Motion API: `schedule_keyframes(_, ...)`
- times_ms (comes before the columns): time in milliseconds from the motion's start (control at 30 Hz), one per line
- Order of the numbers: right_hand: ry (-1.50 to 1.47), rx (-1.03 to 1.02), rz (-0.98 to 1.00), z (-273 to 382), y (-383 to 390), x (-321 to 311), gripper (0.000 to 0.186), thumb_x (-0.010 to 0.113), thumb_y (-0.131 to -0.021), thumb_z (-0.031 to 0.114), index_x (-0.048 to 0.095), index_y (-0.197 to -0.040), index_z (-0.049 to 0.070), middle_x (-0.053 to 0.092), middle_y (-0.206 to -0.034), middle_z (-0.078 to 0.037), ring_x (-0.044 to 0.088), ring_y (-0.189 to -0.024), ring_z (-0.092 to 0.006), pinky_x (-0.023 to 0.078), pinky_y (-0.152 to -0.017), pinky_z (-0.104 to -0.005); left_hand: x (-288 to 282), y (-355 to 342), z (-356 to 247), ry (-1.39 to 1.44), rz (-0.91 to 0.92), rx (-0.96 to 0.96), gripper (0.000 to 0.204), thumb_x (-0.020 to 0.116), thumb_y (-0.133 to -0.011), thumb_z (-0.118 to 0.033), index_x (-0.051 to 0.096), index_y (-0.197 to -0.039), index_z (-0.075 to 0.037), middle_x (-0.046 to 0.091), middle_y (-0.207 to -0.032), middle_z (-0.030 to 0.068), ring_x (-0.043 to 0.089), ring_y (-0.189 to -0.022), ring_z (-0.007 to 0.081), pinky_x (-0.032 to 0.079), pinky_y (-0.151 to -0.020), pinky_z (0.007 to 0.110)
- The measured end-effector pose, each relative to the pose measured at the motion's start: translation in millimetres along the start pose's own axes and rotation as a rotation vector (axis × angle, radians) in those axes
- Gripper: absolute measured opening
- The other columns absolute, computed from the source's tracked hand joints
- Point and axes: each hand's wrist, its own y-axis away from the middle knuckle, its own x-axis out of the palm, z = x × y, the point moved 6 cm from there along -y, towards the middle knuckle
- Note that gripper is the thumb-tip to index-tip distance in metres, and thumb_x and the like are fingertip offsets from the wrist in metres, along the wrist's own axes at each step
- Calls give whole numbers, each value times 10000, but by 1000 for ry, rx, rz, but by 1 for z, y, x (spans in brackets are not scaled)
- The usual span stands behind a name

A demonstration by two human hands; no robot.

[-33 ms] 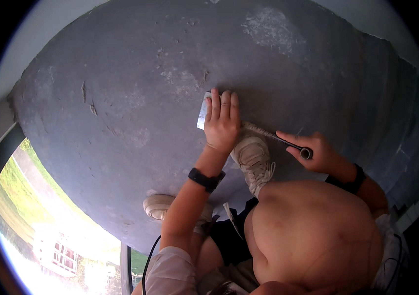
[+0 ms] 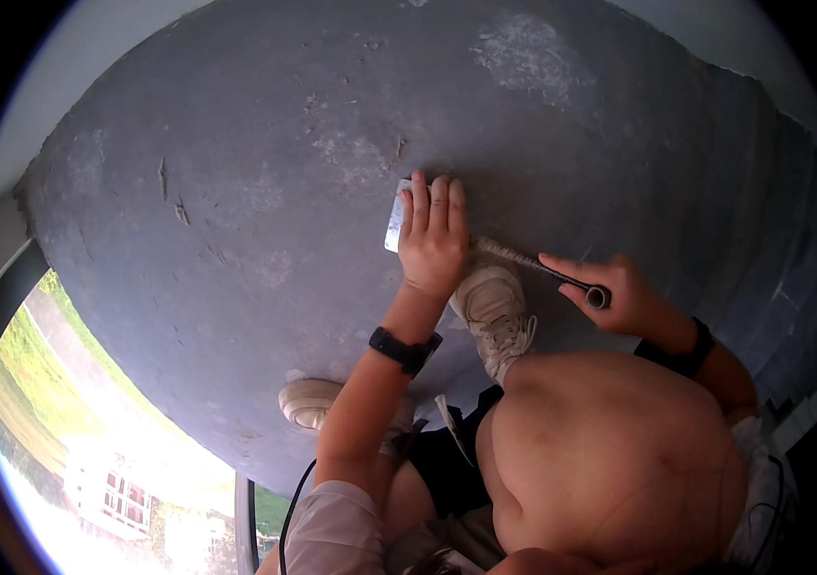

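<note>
Grey concrete floor [image 2: 236, 192], rough. L hand [image 2: 432, 240] flat, fingers straight, pressing metal blade [image 2: 393, 216] down. R hand [image 2: 619, 292] curled tight round handle [image 2: 562, 278]. Blade could skid on bumps, nick fingers. Shoe [image 2: 494, 307] v. close.

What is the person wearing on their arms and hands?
Both hands are bare, without gloves. The left hand has a black band with a small square face on its wrist and a pale sleeve pushed up near the elbow. The right hand has a black wristband.
</note>
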Motion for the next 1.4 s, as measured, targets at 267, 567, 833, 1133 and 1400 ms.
schedule_keyframes(267, 62, 4, 44, 1, -6, -10, 469, 726, -869, 45, 664, -1330, 106, 561, -652, -205, 436, -468, -302, 402, -487, -347, 3, -1, -1, -16, -27, -41, 305, 593, -853, -50, 687, -1143, -26, 699, -1170, 110, 653, -1187, 396, 518, -1022, 480)
schedule_keyframes(567, -54, 3, -32, -8, 4, 11, 456, 728, -892, 102, 661, -1341, 135, 569, -657, -209, 432, -448, -284, 406, -482, -346, 2, 1, 3, -21, 2, 45, 309, 608, -839, -63, 686, -1135, -20, 696, -1162, 113, 656, -1179, 394, 528, -1013, 486)
schedule_keyframes(833, -84, 13, -24, -7, -1, 3, 457, 718, -900, 80, 654, -1351, 124, 514, -638, -213, 360, -458, -214, 381, -488, -312, -2, -3, 0, -26, -3, 47, 288, 613, -850, -42, 683, -1129, -16, 699, -1152, 121, 663, -1170, 392, 540, -1001, 485)
schedule_keyframes(1133, 24, 5, 43, -3, -8, -12, 449, 726, -878, 38, 676, -1319, 106, 579, -732, -240, 344, -472, -242, 373, -484, -316, 1, -4, -2, -37, -21, -9, 289, 611, -853, -29, 681, -1133, -18, 699, -1160, 118, 661, -1170, 401, 541, -999, 486)
schedule_keyframes(1400, -50, 32, -3, -9, 3, 11, 423, 717, -918, 156, 665, -1338, 152, 597, -667, -203, 495, -453, -298, 417, -496, -364, 3, 1, 4, -21, 17, 36, 321, 610, -851, -29, 670, -1166, -24, 684, -1197, 118, 637, -1208, 400, 527, -1015, 499)
